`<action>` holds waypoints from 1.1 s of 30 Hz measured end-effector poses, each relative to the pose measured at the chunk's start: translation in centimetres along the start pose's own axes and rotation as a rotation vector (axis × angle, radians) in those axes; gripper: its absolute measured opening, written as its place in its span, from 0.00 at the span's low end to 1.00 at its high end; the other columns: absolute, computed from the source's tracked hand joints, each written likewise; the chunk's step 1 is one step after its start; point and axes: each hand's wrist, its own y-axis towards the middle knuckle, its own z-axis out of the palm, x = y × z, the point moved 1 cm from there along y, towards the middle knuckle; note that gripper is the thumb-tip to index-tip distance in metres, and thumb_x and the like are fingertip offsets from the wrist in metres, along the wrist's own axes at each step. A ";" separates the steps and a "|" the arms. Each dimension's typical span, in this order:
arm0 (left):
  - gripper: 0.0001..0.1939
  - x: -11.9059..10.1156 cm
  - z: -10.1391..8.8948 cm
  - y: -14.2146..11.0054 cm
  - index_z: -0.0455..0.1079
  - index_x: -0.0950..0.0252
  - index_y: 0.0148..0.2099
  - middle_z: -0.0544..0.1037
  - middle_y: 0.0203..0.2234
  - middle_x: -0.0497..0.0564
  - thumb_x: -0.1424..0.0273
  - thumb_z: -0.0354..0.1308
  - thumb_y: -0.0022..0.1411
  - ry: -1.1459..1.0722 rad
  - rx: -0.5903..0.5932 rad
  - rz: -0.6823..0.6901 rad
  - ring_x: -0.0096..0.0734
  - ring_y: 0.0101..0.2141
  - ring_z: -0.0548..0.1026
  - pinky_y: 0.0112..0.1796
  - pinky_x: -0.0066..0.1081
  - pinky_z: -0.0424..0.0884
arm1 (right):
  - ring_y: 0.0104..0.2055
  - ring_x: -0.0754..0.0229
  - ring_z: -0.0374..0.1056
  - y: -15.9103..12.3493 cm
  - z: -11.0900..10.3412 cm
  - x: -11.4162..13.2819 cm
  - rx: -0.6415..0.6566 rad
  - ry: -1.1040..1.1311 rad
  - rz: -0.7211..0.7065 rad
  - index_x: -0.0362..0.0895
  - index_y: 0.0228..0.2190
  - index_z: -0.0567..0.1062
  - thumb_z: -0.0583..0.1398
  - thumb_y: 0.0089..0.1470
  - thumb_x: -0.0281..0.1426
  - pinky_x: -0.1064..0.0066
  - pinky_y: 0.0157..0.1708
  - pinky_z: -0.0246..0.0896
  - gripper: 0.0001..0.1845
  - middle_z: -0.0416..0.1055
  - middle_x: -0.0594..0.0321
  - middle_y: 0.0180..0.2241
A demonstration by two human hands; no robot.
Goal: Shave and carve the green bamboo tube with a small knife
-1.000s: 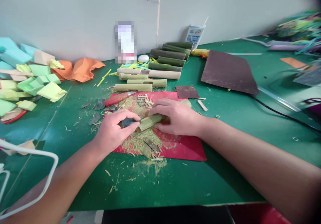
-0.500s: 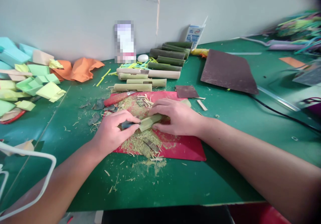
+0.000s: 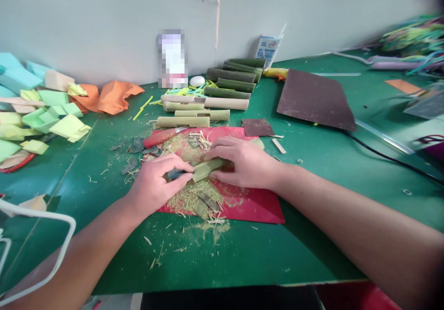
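Observation:
My right hand (image 3: 244, 162) is closed over a pale green bamboo tube (image 3: 205, 170), its fingers wrapped round the far side and thumb along the near side. Part of the tube is hidden under that hand, and its right end (image 3: 257, 143) shows beyond the knuckles. My left hand (image 3: 157, 178) pinches a small dark piece (image 3: 176, 173) that looks like folded sandpaper, at the tube's left end. Under both hands lies a red mat (image 3: 258, 206) strewn with bamboo shavings (image 3: 187, 199). Behind my left hand rests a red-handled knife (image 3: 161, 137).
Notched bamboo tubes (image 3: 222, 102) and darker green ones (image 3: 236, 85) are lined up behind the mat. A large brown sheet (image 3: 315, 98) and a small one (image 3: 257, 127) lie to the right. Folded papers (image 3: 45, 111) pile up at left. A phone (image 3: 172, 58) leans on the wall.
Almost nothing differs. Both hands keep the same grip on the bamboo tube and the sandpaper; the whole view has shifted very slightly.

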 end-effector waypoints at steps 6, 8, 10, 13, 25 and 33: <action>0.04 0.2 -0.1 -0.1 0.74 0.65 0.36 0.78 0.32 0.50 0.72 0.60 0.57 0.015 0.000 0.041 0.27 0.33 0.75 0.37 0.27 0.70 | 0.39 0.57 0.64 0.1 0.0 0.1 -0.002 0.002 0.014 0.42 0.38 0.74 0.60 0.48 0.32 0.67 0.37 0.59 0.13 0.69 0.58 0.36; 0.05 0.3 -0.3 -0.2 0.74 0.64 0.37 0.78 0.32 0.50 0.71 0.61 0.56 0.032 0.009 0.066 0.28 0.33 0.75 0.37 0.27 0.70 | 0.39 0.57 0.64 0.1 0.0 0.1 0.005 0.004 0.017 0.42 0.38 0.74 0.60 0.48 0.32 0.67 0.37 0.59 0.13 0.69 0.58 0.36; 0.07 0.4 -0.5 -0.3 0.74 0.63 0.39 0.77 0.34 0.50 0.70 0.61 0.57 0.053 0.042 0.089 0.29 0.35 0.75 0.37 0.28 0.70 | 0.39 0.57 0.64 0.1 0.0 0.1 0.011 0.006 0.021 0.42 0.38 0.74 0.60 0.49 0.32 0.66 0.37 0.58 0.13 0.69 0.57 0.37; 0.09 0.4 -0.9 -0.5 0.74 0.62 0.42 0.77 0.37 0.51 0.70 0.59 0.58 0.075 0.105 0.094 0.29 0.36 0.75 0.38 0.27 0.70 | 0.39 0.57 0.65 0.1 0.0 0.2 0.014 0.015 0.019 0.43 0.37 0.73 0.60 0.49 0.32 0.67 0.38 0.58 0.12 0.69 0.58 0.36; 0.08 -0.2 -0.4 -0.2 0.73 0.65 0.41 0.76 0.35 0.52 0.74 0.54 0.62 0.154 0.082 0.172 0.28 0.35 0.74 0.36 0.27 0.69 | 0.37 0.59 0.65 0.4 0.0 -0.3 0.033 0.043 0.056 0.44 0.36 0.74 0.61 0.49 0.35 0.70 0.34 0.56 0.11 0.69 0.61 0.34; 0.07 -0.1 -0.3 0.1 0.74 0.66 0.39 0.75 0.32 0.52 0.74 0.54 0.62 0.100 0.090 0.157 0.27 0.33 0.73 0.35 0.27 0.68 | 0.36 0.59 0.65 0.5 -0.1 -0.2 0.034 0.033 0.063 0.44 0.34 0.74 0.61 0.49 0.35 0.71 0.33 0.55 0.10 0.69 0.61 0.34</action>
